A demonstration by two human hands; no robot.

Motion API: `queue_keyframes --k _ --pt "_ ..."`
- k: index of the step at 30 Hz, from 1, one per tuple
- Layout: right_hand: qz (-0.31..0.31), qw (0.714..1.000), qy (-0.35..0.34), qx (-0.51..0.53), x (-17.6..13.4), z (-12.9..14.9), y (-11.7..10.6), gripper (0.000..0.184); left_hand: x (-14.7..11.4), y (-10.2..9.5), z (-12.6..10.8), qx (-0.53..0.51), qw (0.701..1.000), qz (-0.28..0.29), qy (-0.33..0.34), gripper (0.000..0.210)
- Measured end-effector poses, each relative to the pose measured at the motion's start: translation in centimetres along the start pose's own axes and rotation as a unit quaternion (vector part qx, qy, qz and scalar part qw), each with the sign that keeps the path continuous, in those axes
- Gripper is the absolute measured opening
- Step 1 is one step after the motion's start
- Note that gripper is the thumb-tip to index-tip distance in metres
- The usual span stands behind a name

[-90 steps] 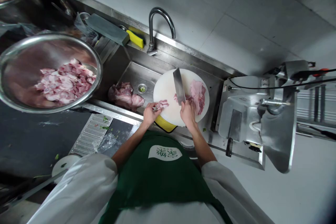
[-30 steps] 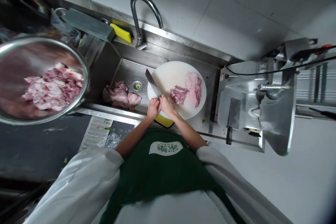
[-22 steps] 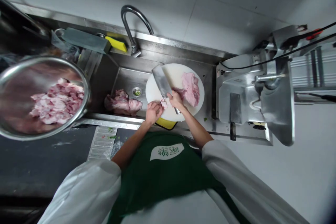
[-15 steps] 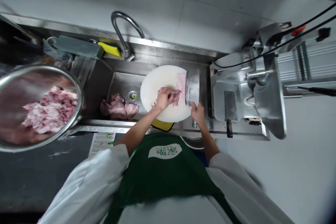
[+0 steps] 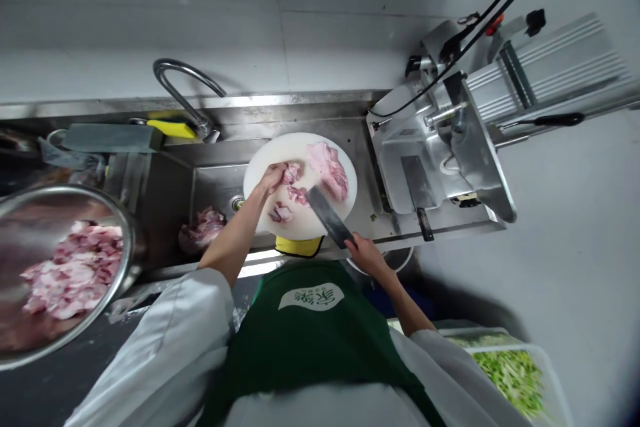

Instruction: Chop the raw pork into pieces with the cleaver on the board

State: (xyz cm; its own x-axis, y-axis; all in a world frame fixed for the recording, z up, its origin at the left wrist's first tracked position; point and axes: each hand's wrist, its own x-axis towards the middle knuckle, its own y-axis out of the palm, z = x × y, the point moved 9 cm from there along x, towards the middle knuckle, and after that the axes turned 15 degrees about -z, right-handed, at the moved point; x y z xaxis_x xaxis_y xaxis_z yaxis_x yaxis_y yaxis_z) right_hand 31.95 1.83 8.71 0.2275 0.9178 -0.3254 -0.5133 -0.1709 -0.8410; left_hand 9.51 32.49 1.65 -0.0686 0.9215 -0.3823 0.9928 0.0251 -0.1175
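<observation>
On a round white cutting board lie cut pieces of raw meat. My left hand is closed on a small piece of meat at the board's left half. Two more small pieces, one a dark pink bit and one a paler lump, lie just below it. A larger slab of meat with pale skin rests on the right side of the board. My right hand grips the handle of a cleaver, its blade tilted over the board's front right.
A steel bowl of cut meat stands at left. More meat lies in the sink, under a curved faucet. A slicer with another cleaver on it is at right. A tub of chopped greens sits lower right.
The cleaver has swung from upright beside the slab to a slant over the board's front. My left hand has shifted left onto a small piece, apart from the slab. The view has moved too.
</observation>
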Motion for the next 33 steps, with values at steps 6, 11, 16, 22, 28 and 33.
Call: queue_keyframes --k 6,11,16,22,28,33 --pt "0.121 0.985 -0.124 -0.003 1.6 9.5 5.8 0.027 -0.4 -6.4 -4.8 -0.154 0.988 0.009 -0.018 0.031" --pt "0.072 0.992 -0.076 -0.066 5.2 9.5 6.6 0.032 -2.1 -11.8 -8.4 -0.078 0.984 -0.072 0.143 0.031" --pt "0.011 0.994 -0.010 -0.104 8.4 5.9 3.4 0.033 -9.5 -8.9 -4.9 0.169 0.934 -0.007 0.313 0.038" --pt "0.006 0.995 -0.002 -0.099 8.6 4.6 2.9 0.031 -13.1 -4.5 3.8 0.399 0.874 0.030 0.276 0.056" --pt "-0.005 0.996 0.000 -0.084 8.4 4.3 3.4 0.030 -13.7 -2.4 4.7 0.486 0.820 0.071 0.293 0.035" --pt "-0.016 0.998 0.004 -0.066 8.6 3.6 3.7 0.030 -16.4 -2.7 5.1 0.442 0.804 0.083 0.389 0.031"
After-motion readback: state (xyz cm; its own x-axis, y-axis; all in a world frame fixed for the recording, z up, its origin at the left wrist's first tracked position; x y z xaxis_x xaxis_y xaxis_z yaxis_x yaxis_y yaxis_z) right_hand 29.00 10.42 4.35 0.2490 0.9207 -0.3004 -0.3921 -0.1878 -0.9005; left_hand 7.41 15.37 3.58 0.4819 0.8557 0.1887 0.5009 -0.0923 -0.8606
